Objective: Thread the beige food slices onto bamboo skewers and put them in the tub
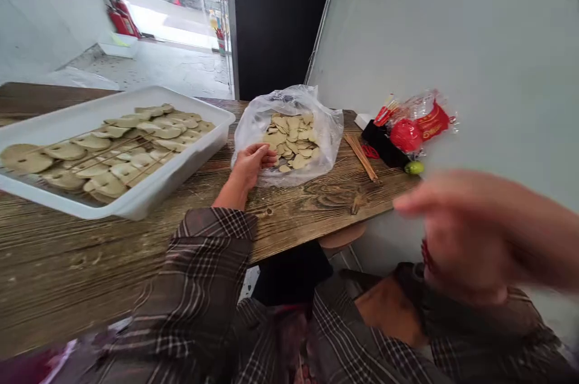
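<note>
My left hand [254,162] rests at the near left rim of a clear plastic bag [329,131], its fingers closed together beside the flat greenish-beige pieces [294,138] inside; what they pinch, if anything, is too small to tell. My right hand [461,221] is raised at the right, off the table edge, smeared by motion, so its fingers cannot be read. A white tray [181,173] at the left holds rows of similar round slices [27,158] threaded on thin sticks.
Thin brown sticks [362,158] lie right of the bag on the wooden table [289,209]. Beyond them are a black cloth [384,144], red packages [432,122] and a small green item [414,167] by the wall. Fire extinguishers [121,19] stand near the doorway.
</note>
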`<control>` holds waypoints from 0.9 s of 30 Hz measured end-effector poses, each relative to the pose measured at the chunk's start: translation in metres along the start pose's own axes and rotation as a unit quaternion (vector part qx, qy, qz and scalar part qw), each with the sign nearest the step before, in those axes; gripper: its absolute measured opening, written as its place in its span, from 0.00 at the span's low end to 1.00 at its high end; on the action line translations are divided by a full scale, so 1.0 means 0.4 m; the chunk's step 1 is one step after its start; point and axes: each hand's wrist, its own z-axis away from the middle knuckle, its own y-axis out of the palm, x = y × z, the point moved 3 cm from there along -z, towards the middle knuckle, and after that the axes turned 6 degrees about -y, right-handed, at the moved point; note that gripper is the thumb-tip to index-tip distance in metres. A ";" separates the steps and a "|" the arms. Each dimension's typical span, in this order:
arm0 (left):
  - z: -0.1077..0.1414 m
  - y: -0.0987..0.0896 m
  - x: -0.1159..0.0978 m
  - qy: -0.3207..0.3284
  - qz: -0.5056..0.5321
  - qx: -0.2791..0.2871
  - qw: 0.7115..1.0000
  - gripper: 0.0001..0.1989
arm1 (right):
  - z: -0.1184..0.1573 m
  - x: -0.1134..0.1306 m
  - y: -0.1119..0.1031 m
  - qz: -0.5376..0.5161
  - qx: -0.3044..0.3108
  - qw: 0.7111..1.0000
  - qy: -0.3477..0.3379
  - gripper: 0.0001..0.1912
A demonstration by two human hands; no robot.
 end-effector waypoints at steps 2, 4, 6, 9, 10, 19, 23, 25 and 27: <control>0.001 -0.002 -0.004 0.004 0.004 0.004 1.000 0.09 | -0.029 -0.147 0.031 0.016 -0.019 0.999 0.021 0.13; 0.001 -0.004 -0.008 0.008 0.005 0.005 1.000 0.09 | -0.035 -0.305 0.068 0.025 -0.048 0.997 0.053 0.14; 0.003 -0.004 -0.010 0.011 -0.004 0.003 1.000 0.09 | -0.012 -0.449 0.112 0.034 -0.009 0.994 0.103 0.16; 0.010 -0.003 -0.011 0.010 -0.026 -0.001 1.000 0.10 | 0.047 -0.582 0.193 0.112 0.132 0.971 0.162 0.16; 0.012 -0.002 -0.011 0.010 -0.031 -0.002 0.999 0.10 | 0.065 -0.600 0.226 0.138 0.194 0.958 0.158 0.16; 0.023 -0.005 -0.016 0.003 -0.038 -0.004 0.999 0.10 | 0.084 -0.598 0.440 0.114 0.385 0.914 0.058 0.12; 0.022 -0.005 -0.010 0.001 -0.032 0.000 0.999 0.09 | 0.096 -0.587 0.418 0.090 0.447 0.890 0.020 0.04; 0.021 -0.005 -0.006 0.001 -0.028 0.002 1.000 0.08 | 0.111 -0.559 0.404 0.074 0.477 0.876 -0.008 0.03; 0.020 -0.006 -0.002 0.002 -0.026 0.001 1.000 0.08 | 0.132 -0.519 0.395 0.063 0.494 0.866 -0.034 0.04</control>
